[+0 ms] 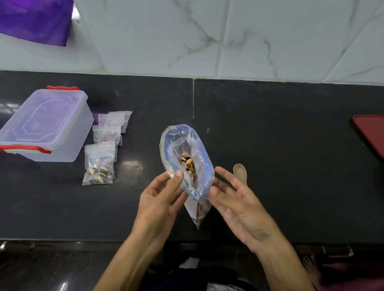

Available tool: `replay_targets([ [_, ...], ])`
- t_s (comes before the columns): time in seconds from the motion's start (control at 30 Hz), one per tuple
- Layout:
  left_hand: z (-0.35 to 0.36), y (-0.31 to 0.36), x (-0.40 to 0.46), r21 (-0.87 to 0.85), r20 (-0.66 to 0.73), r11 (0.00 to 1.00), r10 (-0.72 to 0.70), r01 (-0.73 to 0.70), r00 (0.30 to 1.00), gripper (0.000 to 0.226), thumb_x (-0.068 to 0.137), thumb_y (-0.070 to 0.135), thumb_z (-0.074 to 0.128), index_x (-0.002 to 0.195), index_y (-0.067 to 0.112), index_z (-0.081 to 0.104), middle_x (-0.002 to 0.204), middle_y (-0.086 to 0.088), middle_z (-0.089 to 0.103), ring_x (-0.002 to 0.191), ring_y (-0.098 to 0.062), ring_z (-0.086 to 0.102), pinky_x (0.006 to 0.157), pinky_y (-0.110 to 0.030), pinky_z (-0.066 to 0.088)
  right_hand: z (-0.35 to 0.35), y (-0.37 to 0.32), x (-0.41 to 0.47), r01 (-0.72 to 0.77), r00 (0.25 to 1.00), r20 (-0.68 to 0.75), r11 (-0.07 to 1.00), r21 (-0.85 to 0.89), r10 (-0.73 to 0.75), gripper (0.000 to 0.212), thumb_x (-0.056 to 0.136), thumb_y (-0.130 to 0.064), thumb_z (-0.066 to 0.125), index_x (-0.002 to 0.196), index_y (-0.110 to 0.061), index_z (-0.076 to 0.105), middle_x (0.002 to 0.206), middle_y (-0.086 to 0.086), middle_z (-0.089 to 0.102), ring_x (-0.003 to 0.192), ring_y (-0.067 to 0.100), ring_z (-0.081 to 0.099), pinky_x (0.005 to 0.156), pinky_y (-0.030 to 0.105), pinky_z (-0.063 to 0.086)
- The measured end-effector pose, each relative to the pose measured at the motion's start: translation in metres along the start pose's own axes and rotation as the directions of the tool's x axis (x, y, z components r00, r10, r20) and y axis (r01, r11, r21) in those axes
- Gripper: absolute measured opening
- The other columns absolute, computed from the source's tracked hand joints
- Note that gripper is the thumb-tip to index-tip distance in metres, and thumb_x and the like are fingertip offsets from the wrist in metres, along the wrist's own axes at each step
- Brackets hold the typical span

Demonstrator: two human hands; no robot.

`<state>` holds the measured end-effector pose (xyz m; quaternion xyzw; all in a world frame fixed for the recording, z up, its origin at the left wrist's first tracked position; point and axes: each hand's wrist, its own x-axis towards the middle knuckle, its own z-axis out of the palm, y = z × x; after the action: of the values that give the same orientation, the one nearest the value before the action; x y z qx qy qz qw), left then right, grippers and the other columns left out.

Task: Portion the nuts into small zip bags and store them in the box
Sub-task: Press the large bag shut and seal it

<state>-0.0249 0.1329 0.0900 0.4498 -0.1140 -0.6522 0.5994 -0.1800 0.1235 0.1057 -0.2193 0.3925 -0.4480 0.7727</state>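
Head view, near the counter's [273, 120] front edge: left hand [160, 196] is pinching the rim of the large zip bag [185, 160]; right hand [234, 198], fingers relaxed, is touching its other side. Nuts [188, 165] are sitting low inside (limp, slippery film, likely to sag; best gripped at the stiffer blue zip band). Spoon [240, 172] is lying just beside. Filled small bags [100, 163] and lidded box [44, 126] are waiting toward the left end, unobstructed.

No readable text or labels
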Motion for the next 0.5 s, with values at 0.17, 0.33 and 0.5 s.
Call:
replay_targets([
  [0.17,-0.02,-0.003,-0.006,0.034,0.251,0.998,-0.05,0.043,0.967,0.079,0.048,0.012,0.093,0.121,0.008,0.062,0.118,-0.016,0.067,0.101,-0.022,0.069,0.074,-0.026,0.057,0.0,0.018,0.002,0.037,0.999,-0.027,0.996,-0.08,-0.039,0.058,0.062,0.002,0.071,0.117,-0.008,0.058,0.102,0.012,0.071,0.099,0.022,0.068,0.083,0.028,0.057],
  [0.33,-0.016,-0.006,-0.007,0.203,-0.012,0.978,0.04,-0.037,0.999,0.054,0.058,0.002,0.081,0.108,0.006,0.061,0.098,-0.019,0.071,0.085,-0.025,0.071,0.07,-0.03,0.059,0.013,0.035,0.005,0.059,0.962,-0.248,0.973,-0.225,-0.116,0.045,0.071,0.006,0.073,0.111,-0.01,0.061,0.096,0.011,0.072,0.091,0.021,0.07,0.084,0.038,0.057],
  [0.5,-0.008,-0.012,-0.022,0.54,-0.261,0.841,0.201,-0.03,0.944,0.025,0.071,-0.012,0.071,0.085,0.007,0.061,0.072,-0.014,0.063,0.067,-0.025,0.063,0.06,-0.031,0.056,0.039,0.057,-0.004,0.111,0.798,-0.31,0.631,-0.768,-0.517,0.044,0.075,0.006,0.069,0.092,-0.034,0.059,0.082,-0.003,0.061,0.067,0.009,0.062,0.06,0.025,0.056],
])
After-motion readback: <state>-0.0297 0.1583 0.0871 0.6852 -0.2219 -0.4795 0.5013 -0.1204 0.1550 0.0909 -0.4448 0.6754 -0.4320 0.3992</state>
